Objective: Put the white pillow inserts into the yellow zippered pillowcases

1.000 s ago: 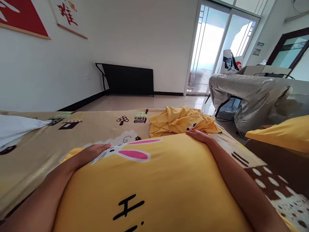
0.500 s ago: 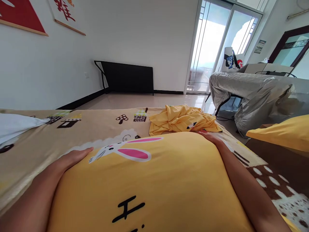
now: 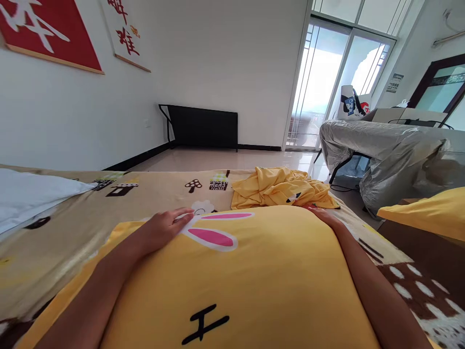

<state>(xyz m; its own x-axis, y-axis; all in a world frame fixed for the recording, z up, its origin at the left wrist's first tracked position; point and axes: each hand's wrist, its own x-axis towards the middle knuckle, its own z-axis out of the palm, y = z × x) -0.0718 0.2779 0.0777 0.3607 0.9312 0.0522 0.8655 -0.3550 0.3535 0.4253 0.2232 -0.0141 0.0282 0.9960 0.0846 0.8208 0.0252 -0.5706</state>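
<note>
A plump yellow pillow point(image 3: 276, 271) fills the lower middle, printed with a white-and-pink rabbit and black lettering. My left hand point(image 3: 169, 228) rests on its far left part, over the rabbit's face, with fingers stretched out and the thumb along the surface. Against the far right edge lies my right hand point(image 3: 323, 214), its visible fingers straight and its far side partly hidden by the pillow. Just beyond that hand is a crumpled yellow cloth point(image 3: 279, 186) with a small dark-and-white print. Under both spreads a patterned beige-and-brown blanket point(image 3: 160, 191).
A white pillow point(image 3: 36, 194) lies at the left. On the right, a yellow fabric piece point(image 3: 428, 211) sits over a brown box-like surface point(image 3: 417, 242). Farther back stand plastic-covered furniture point(image 3: 385, 140) and a black folded panel point(image 3: 203, 127) against the wall.
My left hand has moved rightward from the pillow's left side onto its rabbit print, and yellow fabric now shows left of that arm. My right hand keeps its place. The view has tilted up slightly.
</note>
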